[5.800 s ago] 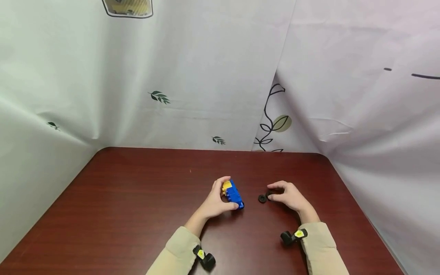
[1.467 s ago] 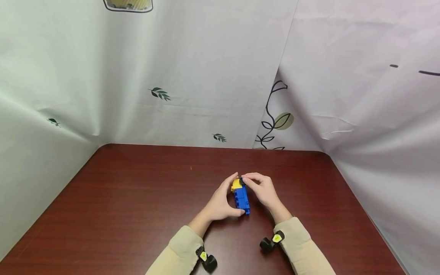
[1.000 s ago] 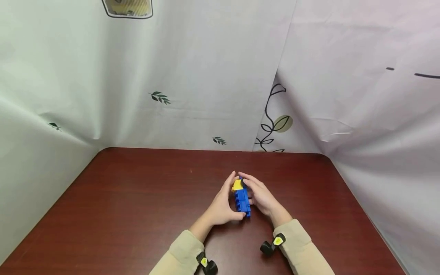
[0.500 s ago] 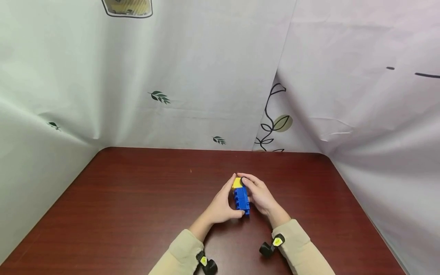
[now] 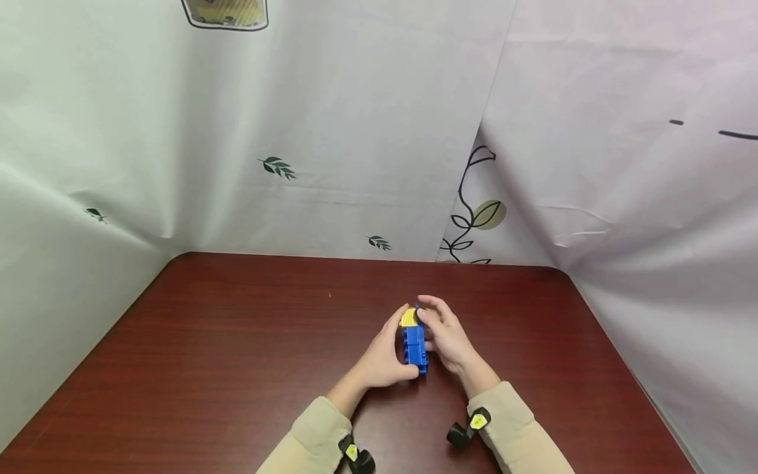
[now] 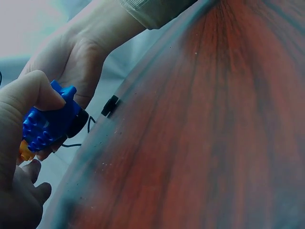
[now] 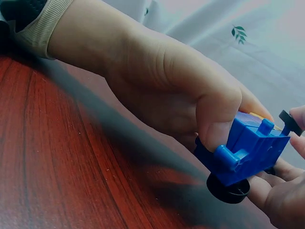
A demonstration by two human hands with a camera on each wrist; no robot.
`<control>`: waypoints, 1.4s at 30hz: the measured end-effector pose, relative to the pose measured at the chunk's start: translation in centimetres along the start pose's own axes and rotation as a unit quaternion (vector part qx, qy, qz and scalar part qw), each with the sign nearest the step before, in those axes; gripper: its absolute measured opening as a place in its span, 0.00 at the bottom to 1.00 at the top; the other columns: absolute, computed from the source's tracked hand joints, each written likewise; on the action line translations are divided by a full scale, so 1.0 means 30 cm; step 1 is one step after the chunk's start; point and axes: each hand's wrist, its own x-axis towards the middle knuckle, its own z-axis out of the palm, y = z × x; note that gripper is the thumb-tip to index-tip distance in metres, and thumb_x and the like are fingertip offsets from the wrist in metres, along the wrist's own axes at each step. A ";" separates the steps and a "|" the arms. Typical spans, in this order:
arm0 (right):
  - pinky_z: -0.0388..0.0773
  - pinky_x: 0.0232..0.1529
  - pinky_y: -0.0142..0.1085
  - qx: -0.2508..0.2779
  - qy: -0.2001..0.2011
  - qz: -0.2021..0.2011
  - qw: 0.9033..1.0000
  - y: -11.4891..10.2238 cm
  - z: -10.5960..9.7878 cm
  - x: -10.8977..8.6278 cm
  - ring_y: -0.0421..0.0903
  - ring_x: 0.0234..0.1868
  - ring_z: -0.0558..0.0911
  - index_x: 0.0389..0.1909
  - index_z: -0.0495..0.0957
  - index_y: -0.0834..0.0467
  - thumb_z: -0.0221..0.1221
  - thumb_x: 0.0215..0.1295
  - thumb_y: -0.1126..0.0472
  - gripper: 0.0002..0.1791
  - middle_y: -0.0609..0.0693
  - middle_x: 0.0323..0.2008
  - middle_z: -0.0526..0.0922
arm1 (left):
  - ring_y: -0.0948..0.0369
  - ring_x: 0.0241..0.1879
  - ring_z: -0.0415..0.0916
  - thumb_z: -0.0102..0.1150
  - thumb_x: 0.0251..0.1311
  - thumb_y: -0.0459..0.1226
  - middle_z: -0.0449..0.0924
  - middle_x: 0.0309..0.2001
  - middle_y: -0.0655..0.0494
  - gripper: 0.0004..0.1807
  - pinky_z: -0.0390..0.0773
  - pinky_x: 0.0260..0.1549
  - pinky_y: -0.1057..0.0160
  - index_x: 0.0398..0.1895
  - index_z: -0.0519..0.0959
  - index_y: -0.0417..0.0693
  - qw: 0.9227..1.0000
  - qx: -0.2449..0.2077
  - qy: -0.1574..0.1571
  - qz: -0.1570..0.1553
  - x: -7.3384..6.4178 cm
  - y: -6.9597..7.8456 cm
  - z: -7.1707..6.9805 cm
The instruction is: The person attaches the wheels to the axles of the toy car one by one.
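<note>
A small toy car point(image 5: 416, 345) of blue and yellow blocks is held between both hands, yellow end away from me. My left hand point(image 5: 381, 359) grips it lengthwise, thumb on the near blue end and fingers at the yellow end. At the car's far right side, my right hand point(image 5: 447, 336) has its thumb on a black toy wheel point(image 7: 287, 121); its other fingers are partly hidden behind the car. That wheel sits by a blue axle in the right wrist view, a fingertip touching it. Another black wheel point(image 7: 228, 192) shows at the underside of the near end.
A dark red wooden table point(image 5: 237, 349) lies under the hands. Pale printed cloth point(image 5: 355, 131) hangs behind and beside it. Black cameras point(image 5: 361, 461) are strapped at both sleeves. A small black piece point(image 6: 110, 106) shows beyond the car in the left wrist view.
The right hand has gone from the loose black wheels on the table to the car, bringing a wheel to its yellow end. Its index finger has just lifted slightly; the left hand keeps its grip.
</note>
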 end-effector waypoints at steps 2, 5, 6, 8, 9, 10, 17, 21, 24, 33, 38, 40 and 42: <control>0.81 0.28 0.38 0.007 0.003 0.002 1.000 0.003 0.001 0.002 0.44 0.31 0.82 0.65 0.59 0.55 0.51 0.70 0.57 0.25 0.52 0.48 0.74 | 0.57 0.64 0.61 0.67 0.38 0.39 0.52 0.72 0.52 0.59 0.63 0.62 0.47 0.75 0.43 0.54 1.000 0.003 0.004 -0.001 0.000 -0.003 0.002; 0.81 0.28 0.38 0.012 0.004 0.002 1.000 0.005 0.001 0.001 0.43 0.30 0.82 0.62 0.59 0.55 0.50 0.70 0.58 0.22 0.51 0.47 0.75 | 0.58 0.63 0.61 0.67 0.36 0.38 0.53 0.72 0.53 0.59 0.64 0.62 0.48 0.75 0.45 0.52 1.000 0.003 0.009 0.001 0.001 -0.009 0.003; 0.81 0.27 0.38 0.015 0.005 0.003 1.000 0.004 0.002 0.001 0.43 0.30 0.82 0.61 0.59 0.55 0.50 0.70 0.59 0.21 0.50 0.47 0.75 | 0.58 0.63 0.61 0.68 0.36 0.38 0.53 0.72 0.53 0.59 0.64 0.62 0.48 0.75 0.45 0.52 1.000 0.002 0.011 0.002 0.001 -0.009 0.003; 0.81 0.26 0.37 0.017 0.008 0.001 1.000 0.002 0.002 -0.001 0.43 0.29 0.82 0.58 0.59 0.55 0.50 0.70 0.60 0.19 0.50 0.46 0.75 | 0.58 0.64 0.61 0.68 0.35 0.38 0.53 0.72 0.53 0.60 0.64 0.62 0.48 0.75 0.45 0.52 1.000 0.001 0.013 0.005 0.001 -0.010 0.004; 0.81 0.26 0.37 0.016 0.010 0.000 1.000 0.001 0.002 -0.002 0.42 0.29 0.81 0.57 0.59 0.55 0.50 0.70 0.60 0.18 0.50 0.45 0.75 | 0.58 0.64 0.61 0.69 0.35 0.38 0.53 0.72 0.53 0.60 0.63 0.62 0.48 0.75 0.46 0.52 1.000 -0.001 0.014 0.007 0.001 -0.009 0.004; 0.80 0.25 0.36 0.015 0.011 -0.002 1.000 0.001 0.002 -0.003 0.42 0.28 0.81 0.55 0.59 0.55 0.51 0.70 0.60 0.17 0.50 0.44 0.75 | 0.58 0.65 0.61 0.69 0.35 0.38 0.53 0.72 0.53 0.60 0.63 0.63 0.48 0.75 0.46 0.52 1.000 0.000 0.016 0.010 0.001 -0.009 0.004; 0.80 0.23 0.35 0.026 0.015 -0.017 0.999 -0.002 0.009 -0.004 0.41 0.25 0.81 0.49 0.59 0.53 0.51 0.68 0.62 0.13 0.48 0.36 0.75 | 0.58 0.67 0.59 0.70 0.34 0.38 0.51 0.73 0.53 0.61 0.63 0.64 0.48 0.75 0.46 0.51 1.000 0.008 0.022 0.021 -0.001 -0.001 0.004; 0.79 0.21 0.34 0.031 0.021 -0.023 0.999 0.001 0.011 -0.002 0.41 0.25 0.81 0.46 0.58 0.52 0.51 0.68 0.63 0.12 0.46 0.35 0.75 | 0.58 0.66 0.60 0.70 0.33 0.38 0.53 0.73 0.52 0.61 0.63 0.64 0.48 0.75 0.47 0.50 0.999 0.018 0.023 0.020 -0.001 0.002 0.003; 0.78 0.20 0.33 0.038 0.027 -0.024 0.999 0.004 0.011 0.000 0.40 0.24 0.80 0.44 0.58 0.52 0.51 0.68 0.64 0.12 0.45 0.35 0.76 | 0.58 0.66 0.60 0.70 0.33 0.38 0.53 0.72 0.52 0.60 0.64 0.64 0.49 0.75 0.47 0.49 0.999 0.023 0.023 0.018 -0.001 0.002 0.002; 0.78 0.20 0.33 0.031 0.042 -0.029 0.998 0.008 0.009 -0.005 0.39 0.25 0.80 0.43 0.57 0.55 0.52 0.67 0.66 0.13 0.45 0.38 0.77 | 0.56 0.66 0.61 0.70 0.35 0.40 0.53 0.72 0.52 0.60 0.65 0.63 0.47 0.75 0.46 0.50 1.000 0.023 0.014 0.013 -0.002 0.006 0.006; 0.78 0.20 0.34 -0.009 0.042 -0.030 0.999 0.005 0.001 -0.001 0.40 0.26 0.81 0.53 0.59 0.57 0.54 0.67 0.63 0.18 0.49 0.42 0.79 | 0.56 0.64 0.62 0.70 0.36 0.41 0.54 0.72 0.50 0.59 0.65 0.62 0.47 0.75 0.47 0.50 1.000 0.017 0.021 0.014 0.002 0.005 0.006; 0.77 0.20 0.33 -0.043 0.039 -0.025 0.998 0.005 -0.007 0.005 0.41 0.25 0.80 0.58 0.61 0.57 0.55 0.67 0.60 0.22 0.55 0.45 0.79 | 0.56 0.63 0.63 0.70 0.35 0.41 0.55 0.71 0.49 0.60 0.66 0.61 0.48 0.75 0.48 0.50 0.999 0.018 0.026 0.013 0.003 -0.001 0.006; 0.76 0.18 0.33 -0.081 0.040 -0.023 0.996 0.003 -0.016 0.009 0.42 0.24 0.79 0.60 0.63 0.58 0.56 0.67 0.56 0.24 0.59 0.45 0.80 | 0.56 0.62 0.64 0.71 0.35 0.41 0.56 0.70 0.47 0.59 0.66 0.60 0.49 0.74 0.48 0.49 0.999 0.017 0.030 0.008 0.003 -0.009 0.007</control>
